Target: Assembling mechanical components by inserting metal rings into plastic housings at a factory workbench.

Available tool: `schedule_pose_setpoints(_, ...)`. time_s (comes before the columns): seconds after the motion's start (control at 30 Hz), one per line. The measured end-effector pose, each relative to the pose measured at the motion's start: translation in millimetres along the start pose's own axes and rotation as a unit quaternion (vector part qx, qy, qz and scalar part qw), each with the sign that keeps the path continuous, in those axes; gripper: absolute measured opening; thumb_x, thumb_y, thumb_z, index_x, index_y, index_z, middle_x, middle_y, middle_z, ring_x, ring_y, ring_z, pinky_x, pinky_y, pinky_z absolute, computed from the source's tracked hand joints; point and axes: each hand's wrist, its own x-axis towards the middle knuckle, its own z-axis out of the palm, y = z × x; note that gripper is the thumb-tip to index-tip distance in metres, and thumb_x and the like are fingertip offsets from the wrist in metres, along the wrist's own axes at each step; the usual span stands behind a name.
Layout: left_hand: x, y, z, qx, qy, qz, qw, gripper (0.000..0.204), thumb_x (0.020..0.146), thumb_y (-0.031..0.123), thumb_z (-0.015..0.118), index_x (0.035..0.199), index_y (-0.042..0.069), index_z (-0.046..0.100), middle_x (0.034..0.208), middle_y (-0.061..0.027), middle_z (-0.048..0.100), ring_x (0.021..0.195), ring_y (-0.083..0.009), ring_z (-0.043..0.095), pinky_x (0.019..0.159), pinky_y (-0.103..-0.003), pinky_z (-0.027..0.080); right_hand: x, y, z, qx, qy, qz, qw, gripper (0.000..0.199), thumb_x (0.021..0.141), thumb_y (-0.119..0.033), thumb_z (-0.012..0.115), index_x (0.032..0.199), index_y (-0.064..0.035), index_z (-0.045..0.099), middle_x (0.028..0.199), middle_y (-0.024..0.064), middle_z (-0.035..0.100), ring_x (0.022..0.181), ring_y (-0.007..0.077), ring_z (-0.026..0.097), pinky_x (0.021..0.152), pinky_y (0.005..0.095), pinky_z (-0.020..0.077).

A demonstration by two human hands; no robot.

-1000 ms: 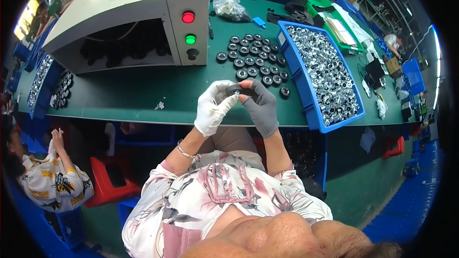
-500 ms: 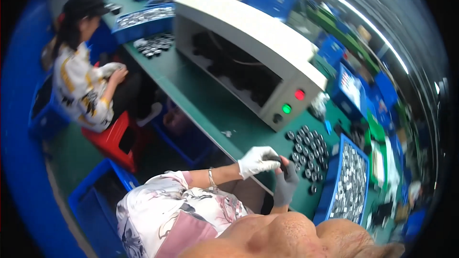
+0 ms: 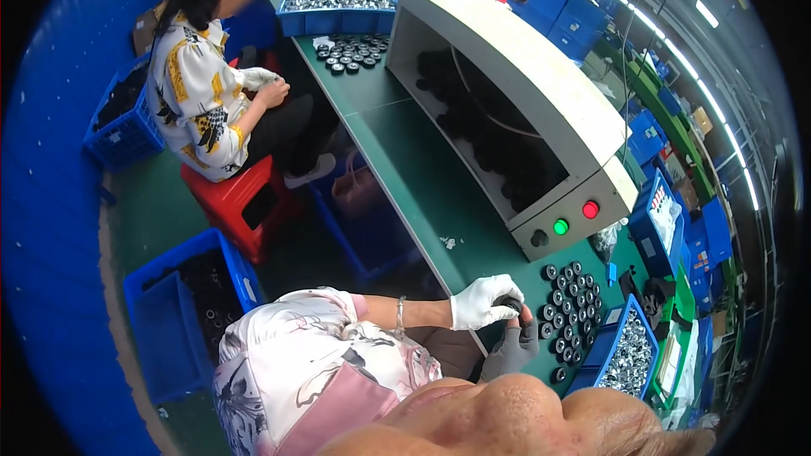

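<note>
My left hand [image 3: 483,303], in a white glove and with a bracelet on the wrist, is closed around a small black round part [image 3: 510,305]. Close against it is my right hand [image 3: 514,344], in a grey glove with bare fingertips. Those fingertips press at the part's lower side, and the rest of the hand is partly hidden. Both hands are over the near edge of the green table [image 3: 460,257]. Just right of them lie rows of black round parts [image 3: 570,308] with silvery centres.
A white machine [image 3: 524,93] with a dark opening and red and green buttons stands on the table. A blue bin of shiny metal parts [image 3: 629,350] is at right. A co-worker [image 3: 198,105] sits on a red stool [image 3: 228,194] at left. Blue crates [image 3: 190,304] stand on the floor.
The view has turned, so the table, machine and co-worker lie farther right in the picture. My hands remain together at the black part, which now shows more clearly.
</note>
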Motion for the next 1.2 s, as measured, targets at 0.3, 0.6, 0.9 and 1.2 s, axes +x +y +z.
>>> schedule_pose_setpoints(0.3,-2.7,-8.9,11.4,0.036,0.064,0.013,0.997,0.023,0.079,0.001,0.073,0.100,0.001,0.063,0.095,-0.0134,0.062,0.090,-0.0329,0.063,0.081,-0.040,0.051,4.8,7.9,10.5,0.015,0.021,-0.012,1.000,0.026,0.096,-0.001,0.058,0.119,0.0085,0.064,0.106,0.0107,0.069,0.094,0.0154,0.064,0.083,0.0263,0.0511)
schedule_pose_setpoints(0.6,1.0,-9.1,13.4,0.033,0.057,0.033,0.997,0.022,0.082,0.004,0.075,0.100,0.001,0.062,0.095,-0.0128,0.063,0.089,-0.0297,0.064,0.080,-0.037,0.052,-1.1,8.8,15.0,0.046,0.039,-0.017,0.998,0.033,0.097,-0.002,0.056,0.128,0.0083,0.059,0.115,0.0128,0.067,0.099,0.0159,0.064,0.086,0.0262,0.0502)
schedule_pose_setpoints(0.9,-7.3,1.4,19.6,-0.163,0.053,-0.146,0.974,0.018,0.089,0.005,0.073,0.104,0.000,0.065,0.096,-0.0063,0.064,0.090,-0.0126,0.063,0.078,-0.030,0.053,2.2,12.4,10.6,0.065,0.039,-0.009,0.997,0.019,0.098,-0.003,0.056,0.114,0.0056,0.061,0.106,0.0082,0.065,0.095,0.0139,0.061,0.086,0.0269,0.0497)
schedule_pose_setpoints(1.2,-3.5,-10.2,15.2,-0.034,0.037,-0.050,0.997,0.020,0.085,0.016,0.077,0.099,0.003,0.071,0.097,-0.0115,0.067,0.086,-0.0265,0.066,0.080,-0.035,0.053,0.1,8.2,13.5,0.032,0.049,-0.033,0.998,0.019,0.099,-0.004,0.053,0.114,0.0043,0.061,0.105,0.0076,0.065,0.095,0.0139,0.060,0.086,0.0276,0.0498)
